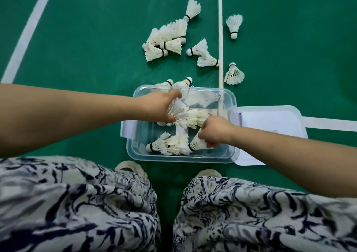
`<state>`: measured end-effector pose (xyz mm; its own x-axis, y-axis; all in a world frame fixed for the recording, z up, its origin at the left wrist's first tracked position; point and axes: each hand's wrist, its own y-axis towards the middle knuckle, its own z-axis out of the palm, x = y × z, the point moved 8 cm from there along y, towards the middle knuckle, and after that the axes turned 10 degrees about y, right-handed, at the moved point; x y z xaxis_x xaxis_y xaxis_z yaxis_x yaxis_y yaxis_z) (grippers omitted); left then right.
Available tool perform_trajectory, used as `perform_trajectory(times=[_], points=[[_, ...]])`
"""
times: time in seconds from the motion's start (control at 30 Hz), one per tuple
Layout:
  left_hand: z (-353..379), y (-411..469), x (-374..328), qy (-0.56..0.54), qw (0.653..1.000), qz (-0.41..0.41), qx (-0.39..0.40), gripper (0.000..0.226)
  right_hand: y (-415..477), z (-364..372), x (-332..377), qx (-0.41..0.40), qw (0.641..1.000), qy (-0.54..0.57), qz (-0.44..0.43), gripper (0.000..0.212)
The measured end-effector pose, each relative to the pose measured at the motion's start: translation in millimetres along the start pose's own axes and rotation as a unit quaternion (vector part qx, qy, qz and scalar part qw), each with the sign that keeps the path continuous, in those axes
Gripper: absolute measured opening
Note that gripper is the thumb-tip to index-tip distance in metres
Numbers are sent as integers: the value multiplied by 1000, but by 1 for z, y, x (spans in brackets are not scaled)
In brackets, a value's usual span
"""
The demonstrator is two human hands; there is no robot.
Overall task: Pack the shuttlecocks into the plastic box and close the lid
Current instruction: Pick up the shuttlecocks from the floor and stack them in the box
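A clear plastic box stands on the green court floor in front of my feet, with several white feather shuttlecocks lying in it. My left hand is inside the box, shut on a shuttlecock by its feathers. My right hand is at the box's right side, shut on another shuttlecock near the bottom. The lid lies flat on the floor to the right of the box. Several loose shuttlecocks are scattered on the floor beyond the box.
White court lines cross the green floor. Single shuttlecocks lie right of the vertical line, and two more rest against the box's far rim. My patterned trouser legs and shoes fill the near edge.
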<state>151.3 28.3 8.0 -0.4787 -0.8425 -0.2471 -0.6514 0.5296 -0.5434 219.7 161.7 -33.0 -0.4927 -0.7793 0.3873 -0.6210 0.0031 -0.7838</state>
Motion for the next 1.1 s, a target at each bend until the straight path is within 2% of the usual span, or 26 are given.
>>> perform_trajectory(times=[0.17, 0.27, 0.47, 0.6, 0.7, 0.77, 0.8, 0.83, 0.9, 1.0, 1.1], points=[[12, 11, 5, -9, 1000, -8, 20, 67, 18, 26, -13, 58, 990, 113, 66, 28], [13, 16, 4, -18, 1000, -12, 22, 67, 22, 35, -19, 75, 979, 169, 91, 24], [24, 17, -5, -23, 998, 8, 50, 69, 24, 42, -21, 90, 989, 98, 59, 18], [26, 19, -13, -10, 998, 25, 58, 71, 16, 22, -19, 49, 996, 53, 61, 29], [22, 22, -21, 20, 998, 38, 56, 75, 3, 2, -5, 0, 1000, 5, 18, 26], [16, 25, -25, 41, 997, 42, 49, 78, -5, -10, 6, -60, 998, 0, -32, 50], [14, 26, -28, 46, 997, 44, 45, 78, -8, -14, 10, -84, 995, 13, -55, 56], [11, 27, -31, 48, 997, 46, 42, 79, -12, -17, 15, -101, 991, 26, -83, 51], [8, 29, -37, 50, 997, 51, 38, 82, -18, -19, 18, -114, 985, 52, -120, 26], [8, 31, -47, 43, 996, 63, 35, 87, -23, -24, 12, -120, 981, 72, -134, 27], [13, 31, -54, 48, 995, 75, 34, 88, -29, -33, 11, -145, 978, 29, -149, 19]])
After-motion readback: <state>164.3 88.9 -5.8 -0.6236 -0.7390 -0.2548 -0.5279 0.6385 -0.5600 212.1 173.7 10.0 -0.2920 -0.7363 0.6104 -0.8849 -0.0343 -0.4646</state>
